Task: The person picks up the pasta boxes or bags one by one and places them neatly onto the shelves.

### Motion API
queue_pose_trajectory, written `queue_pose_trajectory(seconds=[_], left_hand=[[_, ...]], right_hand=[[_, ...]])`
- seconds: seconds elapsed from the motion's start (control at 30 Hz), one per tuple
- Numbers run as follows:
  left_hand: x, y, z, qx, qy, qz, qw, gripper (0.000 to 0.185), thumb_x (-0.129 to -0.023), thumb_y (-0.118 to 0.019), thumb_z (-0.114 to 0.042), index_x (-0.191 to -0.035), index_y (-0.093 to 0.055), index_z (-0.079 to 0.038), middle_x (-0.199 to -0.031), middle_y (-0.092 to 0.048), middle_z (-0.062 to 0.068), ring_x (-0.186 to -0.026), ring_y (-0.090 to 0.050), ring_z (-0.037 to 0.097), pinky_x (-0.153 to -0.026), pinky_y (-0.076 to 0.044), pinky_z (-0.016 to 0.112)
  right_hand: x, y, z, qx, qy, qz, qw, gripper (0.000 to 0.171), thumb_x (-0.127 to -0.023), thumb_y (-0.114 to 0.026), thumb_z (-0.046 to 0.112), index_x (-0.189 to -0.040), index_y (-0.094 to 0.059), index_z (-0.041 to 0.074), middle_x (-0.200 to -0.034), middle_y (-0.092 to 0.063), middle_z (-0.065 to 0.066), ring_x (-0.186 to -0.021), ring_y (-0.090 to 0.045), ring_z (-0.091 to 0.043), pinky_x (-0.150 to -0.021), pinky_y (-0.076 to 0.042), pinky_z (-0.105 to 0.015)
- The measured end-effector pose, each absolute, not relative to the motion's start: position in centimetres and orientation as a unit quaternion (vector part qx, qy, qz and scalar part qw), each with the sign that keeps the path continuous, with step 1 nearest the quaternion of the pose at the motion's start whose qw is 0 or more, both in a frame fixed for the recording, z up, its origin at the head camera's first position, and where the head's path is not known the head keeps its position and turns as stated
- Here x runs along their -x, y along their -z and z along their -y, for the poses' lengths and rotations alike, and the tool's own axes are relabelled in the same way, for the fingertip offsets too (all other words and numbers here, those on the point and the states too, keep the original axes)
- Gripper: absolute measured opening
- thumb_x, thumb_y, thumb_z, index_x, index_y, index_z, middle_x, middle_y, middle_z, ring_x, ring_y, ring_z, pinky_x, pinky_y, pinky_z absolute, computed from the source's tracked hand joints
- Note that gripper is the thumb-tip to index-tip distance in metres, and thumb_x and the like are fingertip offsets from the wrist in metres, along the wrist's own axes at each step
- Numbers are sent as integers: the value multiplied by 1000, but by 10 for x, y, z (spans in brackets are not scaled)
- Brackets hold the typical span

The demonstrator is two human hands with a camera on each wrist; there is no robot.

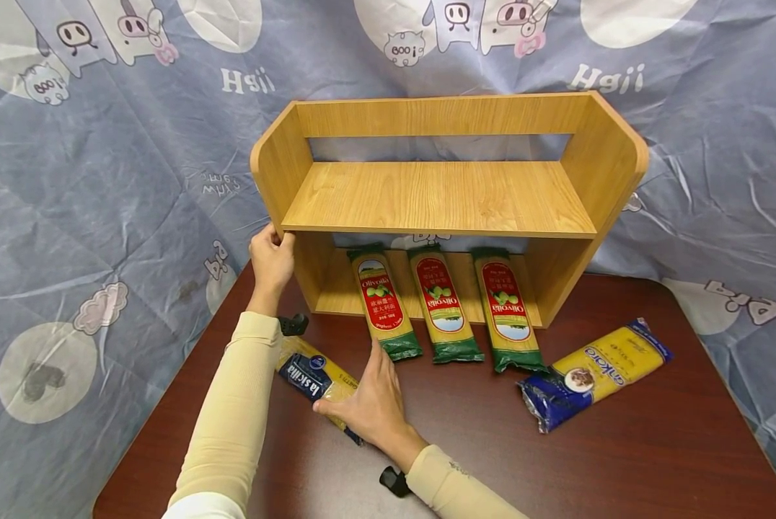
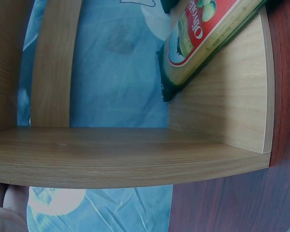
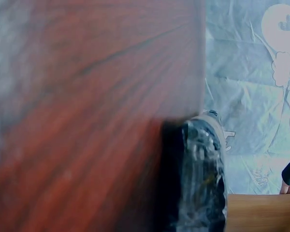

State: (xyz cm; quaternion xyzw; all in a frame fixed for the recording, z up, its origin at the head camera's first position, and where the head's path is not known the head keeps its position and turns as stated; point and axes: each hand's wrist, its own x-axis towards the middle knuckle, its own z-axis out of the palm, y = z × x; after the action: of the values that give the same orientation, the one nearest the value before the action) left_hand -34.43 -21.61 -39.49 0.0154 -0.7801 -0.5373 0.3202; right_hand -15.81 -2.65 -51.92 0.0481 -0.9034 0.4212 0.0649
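A two-tier wooden shelf point(image 1: 436, 194) stands on the table, and my left hand point(image 1: 272, 259) grips its left side panel near the middle board. In the left wrist view, some left fingers point(image 2: 9, 208) show outside that panel. My right hand point(image 1: 375, 404) is spread, thumb apart from nearly straight fingers, over a La Sicilia spaghetti pack point(image 1: 316, 371) lying slantwise on the table. Its fingertips come close to the lower end of the left Olivoilà spaghetti pack point(image 1: 381, 303). Whether they touch either pack cannot be told. In the right wrist view, a shiny pack end point(image 3: 203, 174) appears.
Two more Olivoilà packs point(image 1: 441, 303) point(image 1: 506, 310) lean in the lower tier, their green ends on the table. A blue-and-yellow Ankara pasta pack point(image 1: 596, 371) lies to the right on the dark red table point(image 1: 492, 447). Patterned cloth point(image 1: 135, 180) hangs behind.
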Motion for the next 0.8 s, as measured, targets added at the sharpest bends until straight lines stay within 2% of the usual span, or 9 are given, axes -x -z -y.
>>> queue_pose_trajectory(seconds=[0.23, 0.5, 0.8], left_hand=[[344, 397, 218, -18, 537, 781, 318, 17, -94, -62, -8, -102, -76, 0, -80, -72, 15, -68, -61, 12, -55, -44, 21], [344, 395, 216, -19, 547, 776, 314, 21, -94, -61, -8, -108, -76, 0, -89, -75, 17, -77, -68, 16, -61, -49, 20], [344, 394, 216, -15, 550, 775, 313, 22, -94, -60, -6, -108, -75, 2, -92, -75, 20, -77, -67, 16, -62, -49, 20]], right_hand=[[157, 526, 29, -72, -396, 913, 73, 146, -49, -91, 70, -157, -22, 0, -152, -40, -20, -138, -36, -37, -113, -33, -53], [157, 534, 32, -92, -399, 911, 46, 145, -51, -91, 70, -159, -22, 2, -157, -36, -18, -142, -38, -37, -114, -32, -51], [160, 539, 37, -99, -348, 931, 46, 148, -48, -87, 76, -158, -23, 0, -158, -36, -20, -142, -39, -35, -116, -31, -48]])
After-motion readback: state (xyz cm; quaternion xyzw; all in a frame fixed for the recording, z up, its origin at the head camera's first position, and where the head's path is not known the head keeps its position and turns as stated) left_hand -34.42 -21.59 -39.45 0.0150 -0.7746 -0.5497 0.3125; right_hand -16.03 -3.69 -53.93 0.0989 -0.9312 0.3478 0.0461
